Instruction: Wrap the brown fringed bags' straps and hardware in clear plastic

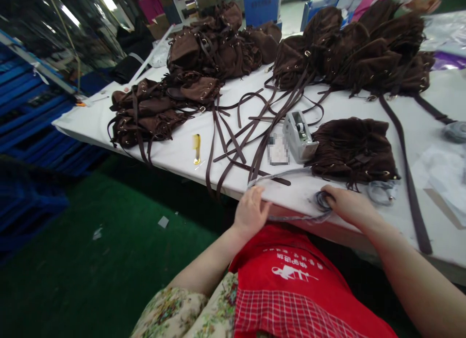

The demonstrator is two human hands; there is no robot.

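Near the table's front edge, a long thin strap (287, 173) that looks wrapped in greyish clear plastic makes a loop between my hands. My left hand (251, 209) is closed at the loop's left end, fingers curled around it. At the other end, my right hand (344, 202) pinches a small dark coil (322, 201) of the same strap. Just beyond the loop stands a grey tape dispenser (300, 139). Beside it lies a brown fringed bag (355, 151), with another plastic-wrapped coil (382, 191) close to my right hand.
Brown bags are heaped at the back (218, 47), right (357, 47) and left (145, 112) of the white table (87, 115). Loose brown straps (251, 129) trail across the middle. A yellow comb-like item (197, 148) lies left. Blue pallets (29, 134) are stacked beyond the green floor.
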